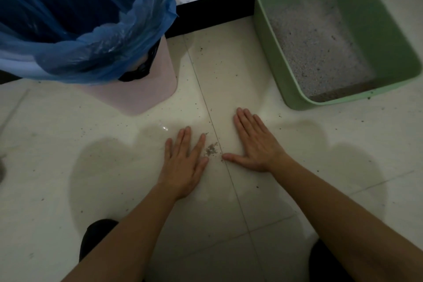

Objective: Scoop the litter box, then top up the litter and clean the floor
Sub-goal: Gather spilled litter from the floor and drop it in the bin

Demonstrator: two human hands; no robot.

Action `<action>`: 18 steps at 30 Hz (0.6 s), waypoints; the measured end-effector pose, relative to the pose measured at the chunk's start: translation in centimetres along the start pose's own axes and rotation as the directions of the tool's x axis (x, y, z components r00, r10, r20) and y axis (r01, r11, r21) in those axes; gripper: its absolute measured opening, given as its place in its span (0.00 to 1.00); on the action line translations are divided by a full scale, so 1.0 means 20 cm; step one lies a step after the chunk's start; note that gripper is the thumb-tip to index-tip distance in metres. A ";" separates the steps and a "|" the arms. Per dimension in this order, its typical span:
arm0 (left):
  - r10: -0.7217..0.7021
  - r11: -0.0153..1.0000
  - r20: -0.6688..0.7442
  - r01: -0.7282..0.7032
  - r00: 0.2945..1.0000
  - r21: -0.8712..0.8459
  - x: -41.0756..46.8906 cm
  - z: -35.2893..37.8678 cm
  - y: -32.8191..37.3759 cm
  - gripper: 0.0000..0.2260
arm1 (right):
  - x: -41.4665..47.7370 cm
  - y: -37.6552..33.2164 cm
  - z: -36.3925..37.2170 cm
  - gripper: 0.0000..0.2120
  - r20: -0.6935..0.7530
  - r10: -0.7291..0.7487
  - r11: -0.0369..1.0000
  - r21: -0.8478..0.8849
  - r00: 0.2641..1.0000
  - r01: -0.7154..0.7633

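Two big containers stand on the pale tiled floor (68, 155) I'm looking down at. At far left is a pink bin (146, 94) lined with a blue plastic bag (80, 18) that drapes over its rim. At far right is the green litter box (389, 30), set against the dark skirting. Grey litter (320, 52) covers most of its bottom, with a darker strip along the near wall.

Closer to me, between bin and box, both hands lie palm-down on the tiles. The left hand (185, 167) has its fingers straight and slightly fanned; the right hand (256, 146) has its fingers together and its thumb stretched out towards the left. Neither grip is holding anything; both are spread flat.

In the gap between them, just beside the left index finger and next to a tile joint, sits a small heap of spilled litter (211, 149). Loose specks (201, 48) dot the floor towards the wall.
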State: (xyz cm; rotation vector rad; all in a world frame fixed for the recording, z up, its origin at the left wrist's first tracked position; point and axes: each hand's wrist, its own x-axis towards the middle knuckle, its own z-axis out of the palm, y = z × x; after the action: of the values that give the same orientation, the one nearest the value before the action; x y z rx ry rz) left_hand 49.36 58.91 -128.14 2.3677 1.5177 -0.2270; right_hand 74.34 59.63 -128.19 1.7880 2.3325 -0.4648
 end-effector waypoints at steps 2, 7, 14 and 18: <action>-0.100 0.995 -0.061 0.099 0.993 -0.026 -0.02 0.00 -0.05 0.31 | 0.03 -0.06 0.00 0.55 -0.004 -0.025 1.000 0.004 1.000 0.025; -0.241 0.970 -0.098 0.239 0.966 -0.038 -0.08 0.02 -0.18 0.32 | 0.07 -0.27 0.05 0.54 0.008 -0.240 0.971 -0.012 0.971 0.240; -0.267 0.962 -0.052 0.262 0.962 -0.079 -0.05 0.05 -0.06 0.37 | -0.03 -0.19 0.01 0.53 -0.048 -0.159 0.986 0.044 0.986 0.161; -0.110 0.993 0.012 0.111 0.994 -0.029 0.01 0.06 0.11 0.39 | -0.17 0.03 0.01 0.54 -0.087 0.067 0.996 0.060 0.994 -0.061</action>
State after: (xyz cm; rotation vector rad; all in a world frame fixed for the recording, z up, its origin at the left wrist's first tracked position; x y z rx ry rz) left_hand 51.43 57.92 -128.93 2.2587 1.6379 -0.2397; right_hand 75.77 56.61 -127.35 1.9414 2.3337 -0.4554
